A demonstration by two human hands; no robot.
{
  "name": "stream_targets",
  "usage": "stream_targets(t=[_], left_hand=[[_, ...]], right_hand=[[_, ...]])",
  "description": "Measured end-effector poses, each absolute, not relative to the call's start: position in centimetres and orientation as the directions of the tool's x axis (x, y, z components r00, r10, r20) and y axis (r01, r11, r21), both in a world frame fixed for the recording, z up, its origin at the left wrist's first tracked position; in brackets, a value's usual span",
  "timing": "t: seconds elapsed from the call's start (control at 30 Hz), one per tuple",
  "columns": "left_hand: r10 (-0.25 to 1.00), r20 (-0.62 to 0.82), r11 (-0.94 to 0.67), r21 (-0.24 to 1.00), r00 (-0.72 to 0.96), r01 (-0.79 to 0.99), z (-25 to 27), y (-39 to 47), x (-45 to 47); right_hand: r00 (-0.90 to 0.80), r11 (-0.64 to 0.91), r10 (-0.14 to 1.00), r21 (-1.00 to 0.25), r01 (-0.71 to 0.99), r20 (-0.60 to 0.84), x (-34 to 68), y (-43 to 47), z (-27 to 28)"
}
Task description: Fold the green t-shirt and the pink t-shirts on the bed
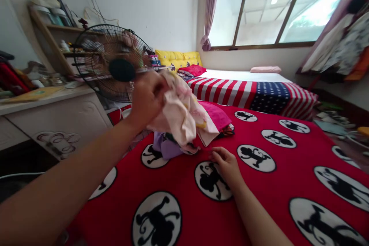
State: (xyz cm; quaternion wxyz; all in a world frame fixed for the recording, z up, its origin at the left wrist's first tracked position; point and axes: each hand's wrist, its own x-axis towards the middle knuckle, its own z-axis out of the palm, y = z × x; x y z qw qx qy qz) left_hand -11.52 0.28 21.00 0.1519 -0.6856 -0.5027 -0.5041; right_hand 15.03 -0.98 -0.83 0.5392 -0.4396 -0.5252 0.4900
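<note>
My left hand point(148, 100) is raised and closed on a cream-coloured garment point(180, 115) with pink and yellow patches, which hangs in loose folds. Motion blurs that hand and the cloth, and the exact kind of garment cannot be made out. Below it, a purple cloth point(167, 147) and a bright pink cloth point(216, 114) lie in a pile on the red blanket point(230, 215). My right hand point(227, 165) is low over the blanket, just right of the pile, its fingers loosely bent and slightly apart with nothing visible in them.
A black fan point(122, 70) stands close behind my left hand. At left are a white desk point(66, 119) and a wooden shelf point(49, 38). Farther back lies a bed with a striped, starred cover point(227, 93) and a yellow cushion point(178, 58). Clothes point(334, 46) hang at right.
</note>
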Motion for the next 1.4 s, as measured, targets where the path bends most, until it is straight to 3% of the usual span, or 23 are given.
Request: stream_targets(t=[0.07,0.1,0.17,0.2,0.23,0.27,0.3,0.33,0.4,0.5,0.57,0.67,0.83,0.9,0.97,1.0,1.07,1.13,1.17,1.23,1.33,1.4], left_hand=[[0.688,0.722,-0.427,0.318,0.076,0.847,20.1,-1.4,-13.1],[0.702,0.712,-0.378,0.384,-0.009,0.843,19.8,-2.1,-13.9],[0.491,0.829,-0.354,0.47,-0.267,0.809,19.7,-3.4,-15.4],[0.367,0.877,-0.366,0.441,-0.308,0.819,19.5,-4.0,-16.1],[0.355,0.89,-0.336,0.406,-0.285,0.85,19.2,-4.6,-16.7],[0.45,0.864,-0.255,0.367,-0.226,0.894,18.5,-5.1,-17.4],[0.719,0.692,-0.162,0.261,-0.068,0.952,17.5,-5.4,-17.9],[0.832,0.554,-0.145,0.219,-0.001,0.965,16.3,-5.6,-18.4],[0.951,0.306,-0.087,0.138,0.041,0.987,13.8,-5.4,-19.1],[0.967,0.253,-0.051,0.076,0.03,0.996,12.1,-4.2,-18.3],[0.934,0.342,-0.135,0.082,0.099,0.988,12.6,-3.0,-16.1],[0.767,0.551,-0.485,0.164,0.328,0.859,13.3,-0.5,-11.1],[0.789,0.385,-0.562,0.138,0.479,0.816,12.4,2.4,-6.1],[0.786,0.382,-0.579,0.176,0.486,0.796,13.0,1.6,-7.2],[0.776,0.367,-0.621,0.298,0.514,0.725,14.2,-0.3,-9.8],[0.788,0.333,-0.613,0.35,0.517,0.709,14.8,-1.4,-11.5],[0.832,0.057,-0.532,0.362,0.552,0.765,15.4,-3.5,-14.6],[0.856,-0.25,-0.4,0.231,0.452,0.887,15.1,-4.7,-16.7],[0.858,-0.313,-0.376,0.161,0.408,0.913,14.8,-4.7,-17.1],[0.878,-0.233,-0.402,0.113,0.418,0.908,14.4,-3.7,-16.2],[0.854,0.209,-0.515,0.208,0.476,0.832,14.7,0.4,-11.4],[0.785,0.439,-0.55,0.169,0.438,0.818,15.0,4.0,-7.3]], right_hand=[[-0.034,0.129,0.991,-0.99,-0.064,0.131,15.1,-1.0,-0.9],[-0.037,0.128,0.991,-0.99,-0.065,0.13,15.0,-1.0,-0.9],[-0.045,0.127,0.99,-0.989,-0.075,0.13,15.0,-1.1,-0.9],[-0.047,0.127,0.99,-0.989,-0.082,0.131,15.0,-1.1,-0.9],[-0.041,0.126,0.991,-0.988,-0.088,0.13,14.9,-1.1,-0.9],[-0.028,0.125,0.991,-0.988,-0.093,0.128,14.9,-1.1,-0.9],[-0.011,0.125,0.992,-0.988,-0.096,0.127,14.9,-1.1,-0.9],[0.007,0.127,0.992,-0.987,-0.097,0.127,14.9,-1.0,-0.9],[0.035,0.137,0.99,-0.986,-0.098,0.135,14.9,-1.0,-0.9],[0.041,0.16,0.987,-0.983,-0.088,0.156,14.9,-1.0,-1.0],[0.034,0.162,0.987,-0.985,-0.066,0.16,14.9,-1.0,-1.0],[0.031,0.154,0.988,-0.986,-0.059,0.152,14.9,-0.9,-1.0],[0.026,0.155,0.988,-0.984,-0.092,0.153,15.2,-0.8,-1.1],[0.013,0.157,0.988,-0.984,-0.088,0.156,15.2,-0.8,-1.2],[0.004,0.156,0.988,-0.984,-0.091,0.156,15.2,-0.8,-1.3],[0.001,0.155,0.988,-0.984,-0.09,0.156,15.1,-0.8,-1.4],[-0.011,0.154,0.988,-0.985,-0.078,0.156,14.9,-0.7,-1.5],[-0.036,0.154,0.987,-0.987,-0.055,0.156,14.7,-0.7,-1.6],[-0.044,0.155,0.987,-0.987,-0.045,0.157,14.7,-0.7,-1.6],[-0.045,0.156,0.987,-0.987,-0.037,0.157,14.5,-0.7,-1.6],[-0.027,0.162,0.986,-0.986,-0.039,0.163,14.4,-0.9,-1.6],[-0.032,0.164,0.986,-0.985,-0.044,0.166,14.5,-1.0,-1.6]])
